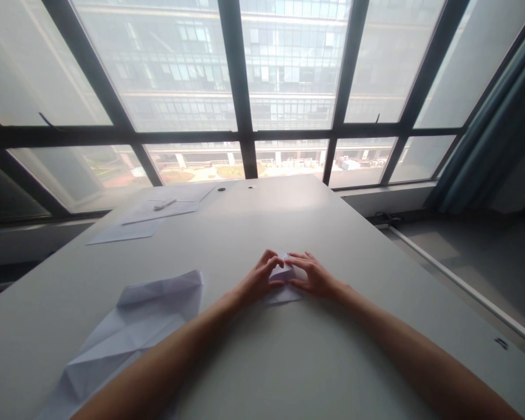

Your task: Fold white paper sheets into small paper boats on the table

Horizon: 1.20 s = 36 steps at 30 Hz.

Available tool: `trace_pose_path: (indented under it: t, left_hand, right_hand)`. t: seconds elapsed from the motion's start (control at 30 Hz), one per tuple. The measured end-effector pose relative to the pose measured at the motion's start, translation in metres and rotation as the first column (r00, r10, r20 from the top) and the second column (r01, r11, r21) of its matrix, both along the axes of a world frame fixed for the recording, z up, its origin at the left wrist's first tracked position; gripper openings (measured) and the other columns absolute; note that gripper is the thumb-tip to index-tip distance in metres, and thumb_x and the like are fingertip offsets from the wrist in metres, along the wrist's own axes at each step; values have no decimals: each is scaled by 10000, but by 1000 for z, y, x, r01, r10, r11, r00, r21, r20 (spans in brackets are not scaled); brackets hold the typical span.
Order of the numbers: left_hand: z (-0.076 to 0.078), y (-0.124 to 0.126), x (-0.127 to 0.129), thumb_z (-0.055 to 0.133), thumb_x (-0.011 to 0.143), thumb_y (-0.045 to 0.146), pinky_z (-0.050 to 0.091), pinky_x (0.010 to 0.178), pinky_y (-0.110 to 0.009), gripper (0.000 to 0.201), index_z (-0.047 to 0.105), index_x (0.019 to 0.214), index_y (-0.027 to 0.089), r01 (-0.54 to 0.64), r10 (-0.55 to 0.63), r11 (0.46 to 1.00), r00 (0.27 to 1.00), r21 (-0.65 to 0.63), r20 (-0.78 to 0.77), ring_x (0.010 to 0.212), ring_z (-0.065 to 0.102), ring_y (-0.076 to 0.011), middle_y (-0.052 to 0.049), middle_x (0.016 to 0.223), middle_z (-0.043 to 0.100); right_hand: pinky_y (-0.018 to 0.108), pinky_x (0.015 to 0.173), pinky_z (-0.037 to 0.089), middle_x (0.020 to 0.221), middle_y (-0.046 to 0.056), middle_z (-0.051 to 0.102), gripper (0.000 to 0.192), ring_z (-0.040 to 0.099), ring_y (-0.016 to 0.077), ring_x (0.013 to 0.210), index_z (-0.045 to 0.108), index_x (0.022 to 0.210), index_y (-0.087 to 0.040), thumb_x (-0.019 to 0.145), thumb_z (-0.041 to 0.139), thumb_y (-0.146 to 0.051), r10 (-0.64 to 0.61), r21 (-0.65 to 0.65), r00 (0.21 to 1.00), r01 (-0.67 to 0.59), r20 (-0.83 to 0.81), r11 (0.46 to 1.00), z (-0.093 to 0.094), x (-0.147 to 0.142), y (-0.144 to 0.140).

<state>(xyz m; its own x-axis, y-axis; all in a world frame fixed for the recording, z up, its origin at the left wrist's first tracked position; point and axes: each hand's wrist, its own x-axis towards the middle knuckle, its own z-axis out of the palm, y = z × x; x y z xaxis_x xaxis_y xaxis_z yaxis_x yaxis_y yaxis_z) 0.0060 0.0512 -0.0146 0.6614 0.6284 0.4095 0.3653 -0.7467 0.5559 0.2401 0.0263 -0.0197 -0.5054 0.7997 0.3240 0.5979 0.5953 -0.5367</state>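
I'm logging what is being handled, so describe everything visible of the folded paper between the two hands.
The folded paper is white and looks like thin, plain sheet paper, with fold edges showing. Its far end narrows; its near end has a fairly straight edge. It rests at the white table, with the left hand touching its left side and the right hand its right. Fingers hide parts of it, so its full shape cannot be told.

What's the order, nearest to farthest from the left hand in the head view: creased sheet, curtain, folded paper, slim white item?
1. Folded paper: at the fingers of the left hand, between both hands.
2. Creased sheet: left side of the table.
3. Slim white item: far left, on loose papers.
4. Curtain: far right.
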Motion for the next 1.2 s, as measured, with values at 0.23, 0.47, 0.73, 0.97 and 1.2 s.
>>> trace_pose_path:
  t: [0.23, 0.47, 0.73, 0.97, 1.2]
  left_hand:
    - [1, 3, 1, 317, 997, 598, 522, 890, -412, 437, 484, 1118, 213, -197, 220, 962, 969, -187, 113, 995, 620, -238, -84, 1091, 589]
    - [7, 2, 4, 427, 979, 453, 537, 791, -337, 313, 627, 983, 212, -223, 227, 961, 974, -162, 8, 838, 651, -209, -40, 918, 689]
    - [14, -6, 2, 557, 909, 267, 470, 981, -391, 218, 685, 1084, 254, -87, 131, 982, 955, 171, -266, 1066, 594, -243, -60, 1114, 682]
    - [13, -6, -4, 545, 941, 390, 325, 1153, -431, 459, 542, 1390, 294, 84, -26, 987, 925, 137, -380, 1393, 402, -281, -46, 1467, 507]
    - [2, -5, -1, 447, 980, 465, 217, 1201, -433, 644, 277, 1556, 233, -21, 72, 993, 891, 116, -449, 1473, 267, -258, -70, 1588, 318]
  right_hand:
    - [548, 1157, 224, 1243, 94, 688, 345, 598, 282, 1212, 720, 1130, -230, 946, 493, -413, -148, -139, 950, 113, -276, 984, 11, 4, 3]
    - [375, 812, 519, 866, 74, 759, 340, 683, 260, 856, 738, 828, -175, 860, 503, -419, -392, -266, 770, 294, -503, 918, 8, 18, 18]
    - [351, 787, 510, 923, 57, 738, 265, 656, 237, 864, 742, 944, -176, 766, 555, -238, -167, -253, 933, 85, -320, 964, 3, 37, 24]
    - [422, 990, 438, 1079, 90, 663, 196, 582, 248, 1066, 728, 951, -222, 849, 566, -181, -223, 117, 974, 227, -48, 967, 1, 20, 14]
    - [423, 1110, 331, 1415, 111, 545, 474, 467, 256, 1308, 527, 1397, -205, 942, 513, -338, -139, 87, 967, 123, 212, 989, 4, -6, -3]
